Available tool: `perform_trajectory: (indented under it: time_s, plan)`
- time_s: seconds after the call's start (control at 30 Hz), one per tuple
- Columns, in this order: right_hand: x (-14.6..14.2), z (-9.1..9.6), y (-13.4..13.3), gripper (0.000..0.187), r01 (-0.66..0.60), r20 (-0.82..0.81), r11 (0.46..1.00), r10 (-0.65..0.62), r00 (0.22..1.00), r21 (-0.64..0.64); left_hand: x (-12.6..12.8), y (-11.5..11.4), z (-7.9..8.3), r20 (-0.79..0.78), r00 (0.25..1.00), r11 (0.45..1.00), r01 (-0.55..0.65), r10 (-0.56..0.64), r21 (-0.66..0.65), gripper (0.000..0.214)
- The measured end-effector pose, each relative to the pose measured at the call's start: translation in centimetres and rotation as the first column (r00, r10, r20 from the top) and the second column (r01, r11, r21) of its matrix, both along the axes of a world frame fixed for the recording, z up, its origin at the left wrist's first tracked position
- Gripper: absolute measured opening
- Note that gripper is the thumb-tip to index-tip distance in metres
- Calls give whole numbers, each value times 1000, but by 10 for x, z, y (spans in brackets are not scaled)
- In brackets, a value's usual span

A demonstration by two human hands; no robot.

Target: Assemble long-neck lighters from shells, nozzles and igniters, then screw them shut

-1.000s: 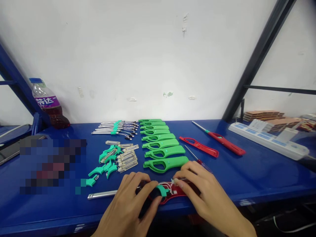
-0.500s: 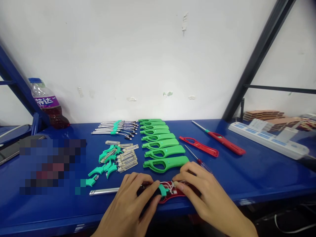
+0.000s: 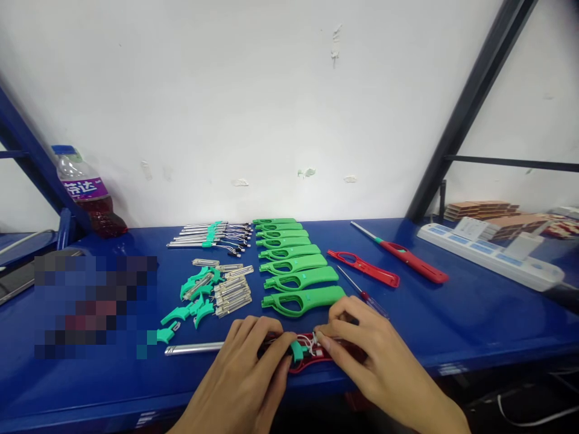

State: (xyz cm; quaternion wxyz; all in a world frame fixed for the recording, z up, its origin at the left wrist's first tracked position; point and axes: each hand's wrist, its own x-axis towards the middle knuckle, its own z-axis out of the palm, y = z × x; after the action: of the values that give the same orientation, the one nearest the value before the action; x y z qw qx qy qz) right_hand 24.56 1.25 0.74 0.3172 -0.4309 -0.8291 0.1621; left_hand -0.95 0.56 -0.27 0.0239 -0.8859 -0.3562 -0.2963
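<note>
A half-built red lighter body (image 3: 312,358) lies at the near edge of the blue table (image 3: 452,325), its metal tube (image 3: 194,348) sticking out to the left. A teal trigger piece (image 3: 296,351) and thin white wires (image 3: 312,345) sit in its open shell. My left hand (image 3: 246,380) presses down on the left part of the body, fingers curled over it. My right hand (image 3: 366,355) pinches the wires at the shell's middle with thumb and forefinger.
Behind my hands lie a row of several green lighter shells (image 3: 294,265), metal tubes with teal collars (image 3: 210,236), loose teal triggers (image 3: 190,301), small metal parts (image 3: 233,289), a red shell (image 3: 364,269), a finished red lighter (image 3: 407,258), a screwdriver (image 3: 362,293), a power strip (image 3: 493,259) and a bottle (image 3: 88,193).
Both hands have shifted slightly on the red body; my right fingertips have closed in on the wires beside the teal trigger. The metal tube has slid a little to the right.
</note>
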Motion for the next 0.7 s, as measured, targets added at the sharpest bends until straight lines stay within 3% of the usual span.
perform_trajectory:
  time_s: [0.2, 0.4, 0.7]
  plan:
    - [-2, -4, 1, 17, 29, 20, 999, -30, 999, 31, -1, 2, -2, -14, 1000, 1000, -27, 28, 7, 38]
    - [1, -7, 1, 15, 84, -166, 987, -60, 984, 140, -2, 0, -3, -6, 1000, 999, -29, 30, 16, 38]
    - [-2, -8, 4, 14, 73, -99, 982, -56, 994, 174, -2, 2, -2, 9, 999, 999, -35, 35, 20, 35]
